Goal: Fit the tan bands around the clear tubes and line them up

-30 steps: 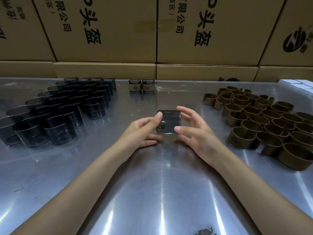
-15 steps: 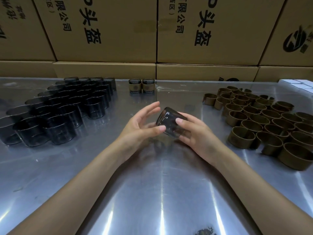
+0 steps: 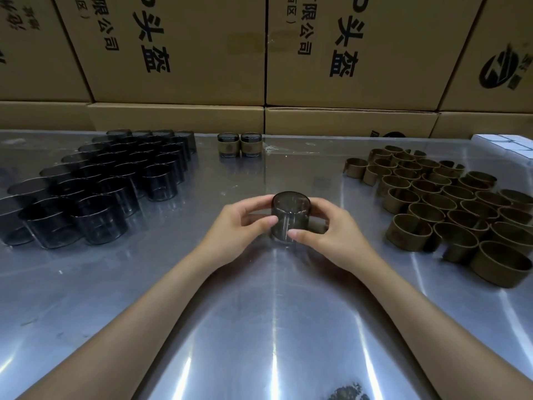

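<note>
holding one clear tube [image 3: 290, 219] between them at the middle of the desk [image 3: 259, 327], both hands had their fingers curled round its wall: the left hand [image 3: 240, 226] with thumb on the near side and fingers behind, the right hand [image 3: 331, 230] mirrored on the other side, its thumb tip low on the near wall. the tube stood upright, its long axis vertical and its open rim facing up; whether its base touched the desk or hung just above it could not be told. it wore no band yet.

the relation that mattered was sideways. the loose tan bands [image 3: 450, 209] lay in a crowded patch to the right of the hands, standing on edge with their openings up, so their axes already matched the tube's. the nearest band [image 3: 409, 232] sat near the right hand and well apart from the left, so the right hand looked the natural one to reach for it while the left kept the tube steady.

the spare clear tubes [image 3: 95, 186] were massed to the left. two banded tubes [image 3: 239, 144] stood side by side at the far edge, straight ahead of the hands, in front of stacked cardboard cartons [image 3: 178, 53], which suggested the row was barely begun
</note>
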The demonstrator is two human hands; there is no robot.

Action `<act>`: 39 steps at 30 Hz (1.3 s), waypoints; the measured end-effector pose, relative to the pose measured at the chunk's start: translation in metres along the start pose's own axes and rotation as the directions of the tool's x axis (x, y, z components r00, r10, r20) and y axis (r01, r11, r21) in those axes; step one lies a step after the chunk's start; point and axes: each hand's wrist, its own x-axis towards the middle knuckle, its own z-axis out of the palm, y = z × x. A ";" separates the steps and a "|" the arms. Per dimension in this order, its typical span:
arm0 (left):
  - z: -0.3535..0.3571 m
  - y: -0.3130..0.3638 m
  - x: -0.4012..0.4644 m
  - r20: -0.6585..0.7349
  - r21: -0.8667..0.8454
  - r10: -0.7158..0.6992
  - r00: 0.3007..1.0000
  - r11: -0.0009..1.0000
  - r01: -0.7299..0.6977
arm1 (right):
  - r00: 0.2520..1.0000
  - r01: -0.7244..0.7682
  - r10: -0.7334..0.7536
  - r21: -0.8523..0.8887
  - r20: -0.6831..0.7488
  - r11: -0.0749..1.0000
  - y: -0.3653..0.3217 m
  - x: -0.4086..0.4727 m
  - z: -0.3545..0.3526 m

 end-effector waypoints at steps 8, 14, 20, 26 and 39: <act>0.003 -0.004 0.001 -0.017 0.064 -0.045 0.999 0.997 0.046 | 1.000 -0.016 0.019 -0.175 0.017 0.984 -0.002 -0.003 0.000; 0.002 -0.002 0.002 -0.119 0.128 -0.045 0.992 0.990 0.061 | 0.889 -0.222 -0.194 -0.761 -0.415 0.609 -0.009 -0.011 -0.025; 0.001 -0.003 0.002 -0.110 0.140 -0.054 0.993 0.988 0.069 | 0.897 -0.438 0.177 -0.765 -0.405 0.472 0.001 -0.013 -0.039; 0.001 -0.002 0.001 -0.122 0.134 -0.058 0.991 0.988 0.074 | 0.980 -0.167 0.015 -0.784 -0.197 0.598 0.001 -0.008 -0.026; 0.010 0.032 -0.005 -0.268 -0.017 0.095 0.959 0.995 -0.103 | 0.818 0.315 -0.574 -0.798 -0.046 0.513 -0.045 -0.025 0.002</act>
